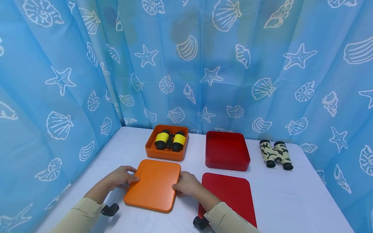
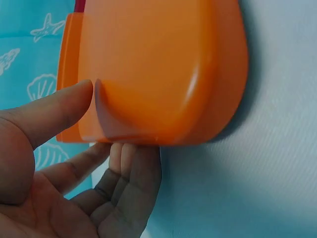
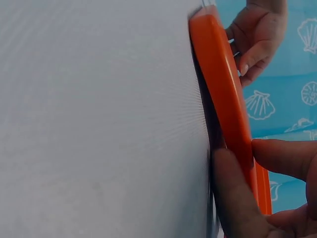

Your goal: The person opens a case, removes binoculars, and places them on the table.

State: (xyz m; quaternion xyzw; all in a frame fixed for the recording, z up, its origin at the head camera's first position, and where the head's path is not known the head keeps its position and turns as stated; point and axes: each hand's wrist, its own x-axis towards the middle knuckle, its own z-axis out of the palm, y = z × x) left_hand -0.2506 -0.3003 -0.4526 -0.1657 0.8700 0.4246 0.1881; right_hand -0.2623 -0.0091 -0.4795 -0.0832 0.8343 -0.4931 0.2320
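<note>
An orange square lid [image 1: 155, 186] lies between both hands, its smooth face up. My left hand [image 1: 120, 177] holds its left edge, thumb on the top and fingers underneath, as the left wrist view shows. At the right edge, my right hand [image 1: 187, 184] pinches the lid between thumb and fingers. Just behind stands an orange box [image 1: 164, 155] without a cover. Yellow-and-black binoculars [image 1: 178, 138] lie inside that box. In the right wrist view a dark shadow runs below the edge of the lid [image 3: 225, 94]; whether its near side touches the table cannot be seen.
A red box [image 1: 227, 164] with an open top stands right of the orange one. The red lid [image 1: 233, 197] lies flat before it, partly under the right forearm. Camouflage binoculars [image 1: 275, 153] rest at the far right. A blue shell-patterned curtain [image 1: 186, 81] borders the white table [image 1: 291, 194].
</note>
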